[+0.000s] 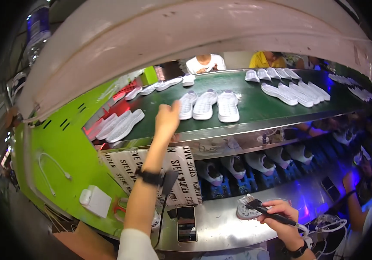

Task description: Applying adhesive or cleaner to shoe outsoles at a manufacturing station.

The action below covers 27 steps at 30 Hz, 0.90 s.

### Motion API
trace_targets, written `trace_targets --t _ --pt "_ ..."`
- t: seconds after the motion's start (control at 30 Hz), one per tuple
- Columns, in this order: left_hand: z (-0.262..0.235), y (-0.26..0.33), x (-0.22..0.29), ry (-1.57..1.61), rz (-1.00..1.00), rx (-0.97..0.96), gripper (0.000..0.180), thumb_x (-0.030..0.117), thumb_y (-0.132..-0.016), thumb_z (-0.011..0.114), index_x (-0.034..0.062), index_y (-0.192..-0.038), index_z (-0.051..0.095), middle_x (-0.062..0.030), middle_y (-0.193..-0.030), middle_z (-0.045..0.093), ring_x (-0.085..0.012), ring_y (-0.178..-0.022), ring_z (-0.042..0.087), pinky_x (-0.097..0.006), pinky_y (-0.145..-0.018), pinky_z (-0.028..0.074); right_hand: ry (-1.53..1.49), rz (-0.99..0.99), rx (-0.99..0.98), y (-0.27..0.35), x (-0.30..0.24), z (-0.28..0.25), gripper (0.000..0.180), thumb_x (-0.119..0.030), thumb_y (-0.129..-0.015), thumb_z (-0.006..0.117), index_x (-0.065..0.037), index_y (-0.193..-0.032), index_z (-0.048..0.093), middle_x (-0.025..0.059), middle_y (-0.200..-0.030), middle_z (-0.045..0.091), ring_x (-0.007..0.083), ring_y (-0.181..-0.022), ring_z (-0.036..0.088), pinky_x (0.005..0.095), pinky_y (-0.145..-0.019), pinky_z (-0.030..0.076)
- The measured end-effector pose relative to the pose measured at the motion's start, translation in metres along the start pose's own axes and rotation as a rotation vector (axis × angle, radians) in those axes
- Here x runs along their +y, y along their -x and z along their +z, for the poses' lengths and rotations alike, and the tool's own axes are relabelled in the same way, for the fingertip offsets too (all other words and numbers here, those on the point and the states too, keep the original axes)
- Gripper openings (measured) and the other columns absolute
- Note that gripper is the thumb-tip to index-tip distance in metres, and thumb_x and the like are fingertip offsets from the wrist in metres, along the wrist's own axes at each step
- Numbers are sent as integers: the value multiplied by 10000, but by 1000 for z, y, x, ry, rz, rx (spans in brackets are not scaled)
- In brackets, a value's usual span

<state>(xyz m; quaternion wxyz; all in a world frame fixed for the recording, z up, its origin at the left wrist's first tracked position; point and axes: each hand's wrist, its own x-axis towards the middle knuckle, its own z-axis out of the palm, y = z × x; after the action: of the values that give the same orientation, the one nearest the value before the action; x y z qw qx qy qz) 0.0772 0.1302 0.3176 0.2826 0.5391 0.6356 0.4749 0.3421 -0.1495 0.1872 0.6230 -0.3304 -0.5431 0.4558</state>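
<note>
My left hand (pixel 167 119) reaches out over the green conveyor belt, its fingertips at the left edge of a white shoe sole (pixel 187 105). Its fingers look bent, but blur hides whether they grip the sole. Two more white soles, a middle one (pixel 205 105) and a right one (pixel 228 106), lie beside it. In my right hand (pixel 282 215) is a black-handled brush (pixel 261 206) with pale bristles and a cable running from its back end. The bristles are at a pale sole (pixel 246 212) on the metal ledge (pixel 225 232).
Beneath the belt, several pale shoes (pixel 259 164) stand on a lower blue-lit conveyor. A phone (pixel 186 223) lies near a printed box (pixel 179 173). More soles (pixel 123 125) rest on the belt's left. Co-workers sit across, including one in yellow (pixel 261 60); another person's arm (pixel 354 199) is at right.
</note>
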Motion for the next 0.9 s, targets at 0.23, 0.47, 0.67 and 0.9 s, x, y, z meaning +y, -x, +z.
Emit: trace_targets --t 0.23,0.47,0.67,0.9 --pt "-31 -70 -40 19 25 -177 424 191 -813 585 -39 -1145 456 -204 -1106 520 -277 -942 580 -389 -717 528 -103 -21 114 10 28 -1 286 171 -647 584 30 -894 560 229 -963 605 299 -698 646 365 -622 548" --pt "-113 135 -76 465 232 59 323 18 -765 528 -80 -1069 581 -130 -980 630 -161 -856 610 -267 -764 483 -174 78 308 12 26 -31 248 91 -668 554 30 -909 548 228 -953 612 224 -597 584 299 -554 493" --pt "-222 80 -106 -105 51 339 253 61 -743 506 -46 -939 625 -73 -693 593 -130 -437 503 -259 -341 362 -300 174 238 1 27 -16 256 104 -687 587 47 -935 569 248 -985 616 242 -663 613 312 -600 508" --pt "-113 116 -108 157 395 253 411 47 -803 497 -60 -1199 464 -134 -1127 555 -156 -974 555 -275 -821 449 -475 150 235 10 12 -8 259 88 -702 587 47 -958 568 241 -997 618 231 -680 604 308 -602 495"
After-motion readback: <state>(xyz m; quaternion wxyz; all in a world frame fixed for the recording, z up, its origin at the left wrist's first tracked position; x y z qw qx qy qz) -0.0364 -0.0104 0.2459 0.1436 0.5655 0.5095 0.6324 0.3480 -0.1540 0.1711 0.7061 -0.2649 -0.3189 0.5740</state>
